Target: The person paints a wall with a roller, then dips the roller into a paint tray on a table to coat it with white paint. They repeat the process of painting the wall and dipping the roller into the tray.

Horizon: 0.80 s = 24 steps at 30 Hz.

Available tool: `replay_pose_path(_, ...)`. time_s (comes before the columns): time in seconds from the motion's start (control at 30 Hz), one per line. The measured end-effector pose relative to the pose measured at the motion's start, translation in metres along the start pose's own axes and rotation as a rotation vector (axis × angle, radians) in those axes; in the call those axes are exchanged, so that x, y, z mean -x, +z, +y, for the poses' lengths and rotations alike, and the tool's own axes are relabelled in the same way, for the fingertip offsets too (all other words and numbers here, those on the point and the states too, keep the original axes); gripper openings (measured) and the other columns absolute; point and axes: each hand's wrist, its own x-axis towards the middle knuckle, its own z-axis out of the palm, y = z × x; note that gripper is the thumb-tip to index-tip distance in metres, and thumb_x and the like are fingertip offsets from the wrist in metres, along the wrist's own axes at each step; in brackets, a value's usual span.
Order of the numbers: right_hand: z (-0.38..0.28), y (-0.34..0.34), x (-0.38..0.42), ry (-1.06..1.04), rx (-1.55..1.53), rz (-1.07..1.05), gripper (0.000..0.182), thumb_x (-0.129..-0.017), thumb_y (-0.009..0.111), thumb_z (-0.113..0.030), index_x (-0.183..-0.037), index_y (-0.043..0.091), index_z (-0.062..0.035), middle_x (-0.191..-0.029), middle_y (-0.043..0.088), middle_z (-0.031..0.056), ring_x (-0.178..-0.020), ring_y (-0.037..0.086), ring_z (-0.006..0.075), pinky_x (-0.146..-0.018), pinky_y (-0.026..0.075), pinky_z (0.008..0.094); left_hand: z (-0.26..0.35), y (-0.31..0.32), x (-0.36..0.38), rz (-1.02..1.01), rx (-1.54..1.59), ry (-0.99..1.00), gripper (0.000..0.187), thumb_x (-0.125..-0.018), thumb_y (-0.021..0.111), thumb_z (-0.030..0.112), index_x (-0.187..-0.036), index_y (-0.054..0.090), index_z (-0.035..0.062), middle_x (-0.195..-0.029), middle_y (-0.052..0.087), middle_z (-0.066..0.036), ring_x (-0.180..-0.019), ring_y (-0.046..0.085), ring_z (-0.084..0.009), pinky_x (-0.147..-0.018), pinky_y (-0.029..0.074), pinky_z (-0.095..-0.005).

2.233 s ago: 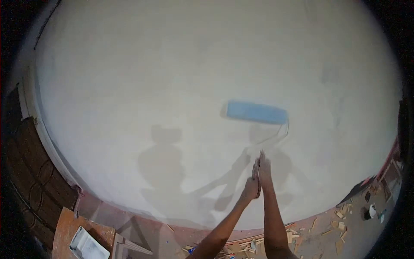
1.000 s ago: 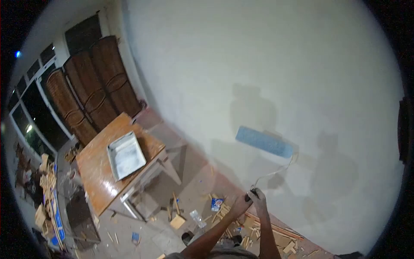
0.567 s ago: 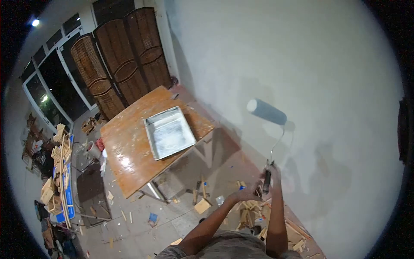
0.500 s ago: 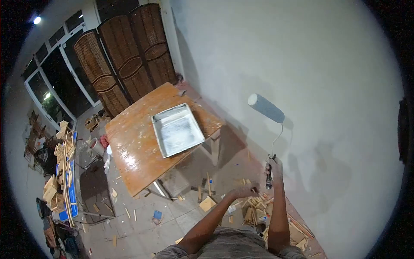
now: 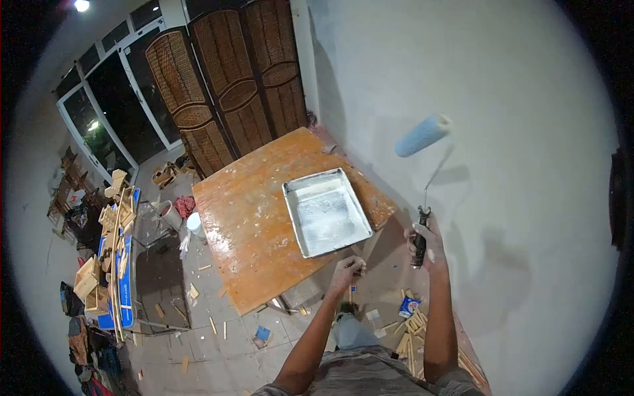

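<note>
A paint roller (image 5: 421,136) with a pale blue-grey sleeve is up in front of the wall (image 5: 528,145). My right hand (image 5: 432,245) is wrapped around its black handle, and the thin wire frame rises from there to the sleeve. My left hand (image 5: 348,269) is closed in a loose fist by the table's near edge, just below the paint tray, with nothing showing in it. White paint coats the inside of the metal paint tray (image 5: 328,212), which rests on the worn wooden table (image 5: 247,218).
Wood scraps (image 5: 416,330) lie on the floor at my feet by the wall. Behind the table stands a brown woven folding screen (image 5: 231,79). To the left, a blue-edged table (image 5: 125,284) is piled with wooden pieces, and a white bucket (image 5: 195,224) stands nearby.
The roller sleeve has swung round to lean the other way, its white end now at upper right. My left hand has risen towards the table. The view has turned right.
</note>
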Motion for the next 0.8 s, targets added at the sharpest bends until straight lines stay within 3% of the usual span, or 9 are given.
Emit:
replay_pose_path(0.03, 0.004, 0.007, -0.006, 0.110, -0.062, -0.126, 0.017, -0.082, 0.051, -0.008, -0.095, 0.039, -0.0094, -0.056, 0.043, 0.0000, -0.040, 0.039, 0.0075, -0.034, 0.032, 0.0218, 0.001, -0.012, -0.001, 0.057, 0.023, 0.012, 0.014, -0.085, 0.050, 0.014, -0.079, 0.056, 0.0030, -0.070, 0.055, -0.003, -0.063, 0.054, -0.0124, -0.060, 0.045, -0.0258)
replay_pose_path(0.07, 0.015, 0.019, -0.013, 0.142, 0.094, -0.017, 0.015, -0.083, 0.051, -0.009, -0.092, 0.038, -0.0088, -0.056, 0.042, -0.0001, -0.036, 0.036, 0.0083, -0.033, 0.031, 0.0220, 0.005, -0.024, -0.004, 0.110, 0.043, 0.030, 0.016, -0.085, 0.048, 0.016, -0.078, 0.054, 0.0028, -0.069, 0.055, -0.004, -0.062, 0.054, -0.0127, -0.059, 0.044, -0.0256)
replay_pose_path(0.2, 0.089, 0.038, -0.047, 0.043, 0.486, -0.017, 0.008, -0.085, 0.047, -0.010, -0.092, 0.042, -0.0094, -0.056, 0.039, -0.0019, -0.043, 0.037, 0.0046, -0.034, 0.031, 0.0205, 0.018, -0.085, -0.019, 0.381, 0.104, 0.072, 0.025, -0.084, 0.046, 0.025, -0.072, 0.050, 0.0037, -0.064, 0.052, -0.006, -0.054, 0.053, -0.0148, -0.053, 0.043, -0.0272)
replay_pose_path(0.27, 0.127, 0.048, -0.069, -0.184, 0.801, -0.036, 0.013, -0.084, 0.047, -0.010, -0.097, 0.045, -0.0068, -0.057, 0.044, 0.0027, -0.045, 0.043, 0.0102, -0.038, 0.036, 0.0249, 0.024, -0.118, -0.034, 0.524, 0.067, 0.073, 0.027, -0.083, 0.048, 0.027, -0.070, 0.050, 0.0036, -0.061, 0.052, -0.006, -0.053, 0.053, -0.0149, -0.050, 0.043, -0.0274)
replay_pose_path(0.33, 0.144, 0.066, -0.077, -0.139, 1.069, -0.062, 0.035, -0.083, 0.048, -0.015, -0.116, 0.045, -0.0053, -0.083, 0.059, 0.0259, -0.081, 0.057, 0.0420, -0.073, 0.045, 0.0485, 0.030, -0.156, -0.051, 0.656, -0.014, 0.040, 0.029, -0.082, 0.050, 0.029, -0.068, 0.051, 0.0031, -0.059, 0.051, -0.006, -0.052, 0.053, -0.0149, -0.047, 0.043, -0.0272)
replay_pose_path(0.43, 0.161, 0.108, -0.086, -0.011, 1.221, -0.100, 0.036, -0.082, 0.049, -0.016, -0.116, 0.045, -0.0032, -0.079, 0.059, 0.0261, -0.078, 0.058, 0.0408, -0.070, 0.047, 0.0481, 0.035, -0.201, -0.082, 0.754, -0.226, 0.020, 0.027, -0.083, 0.053, 0.026, -0.065, 0.050, 0.0058, -0.058, 0.049, -0.003, -0.052, 0.052, -0.0131, -0.046, 0.041, -0.0255)
replay_pose_path(0.53, 0.186, 0.128, -0.106, -0.010, 1.307, -0.137, 0.033, -0.083, 0.047, -0.014, -0.113, 0.045, 0.0000, -0.071, 0.058, 0.0252, -0.072, 0.059, 0.0398, -0.064, 0.048, 0.0475, 0.043, -0.215, -0.100, 0.749, -0.301, 0.011, 0.018, -0.080, 0.057, 0.018, -0.086, 0.052, 0.0020, -0.073, 0.055, -0.006, -0.061, 0.055, -0.0135, -0.049, 0.043, -0.0259)
replay_pose_path(0.67, 0.211, 0.135, -0.124, 0.002, 1.308, -0.169, 0.029, -0.082, 0.043, -0.011, -0.108, 0.046, 0.0040, -0.068, 0.058, 0.0243, -0.070, 0.060, 0.0383, -0.062, 0.048, 0.0467, 0.016, -0.255, -0.123, 0.616, -0.356, 0.001, 0.033, -0.077, 0.057, 0.009, -0.109, 0.047, 0.0016, -0.088, 0.057, -0.010, -0.068, 0.057, -0.0158, -0.055, 0.048, -0.0267)
replay_pose_path(0.8, 0.236, 0.135, -0.143, 0.017, 1.281, -0.141, 0.036, -0.080, 0.049, -0.013, -0.112, 0.045, 0.0059, -0.075, 0.057, 0.0278, -0.074, 0.057, 0.0417, -0.066, 0.045, 0.0472, 0.027, -0.250, -0.127, 0.535, -0.327, -0.065, 0.041, -0.075, 0.056, 0.003, -0.115, 0.045, 0.0027, -0.092, 0.057, -0.011, -0.069, 0.058, -0.0168, -0.056, 0.049, -0.0265)
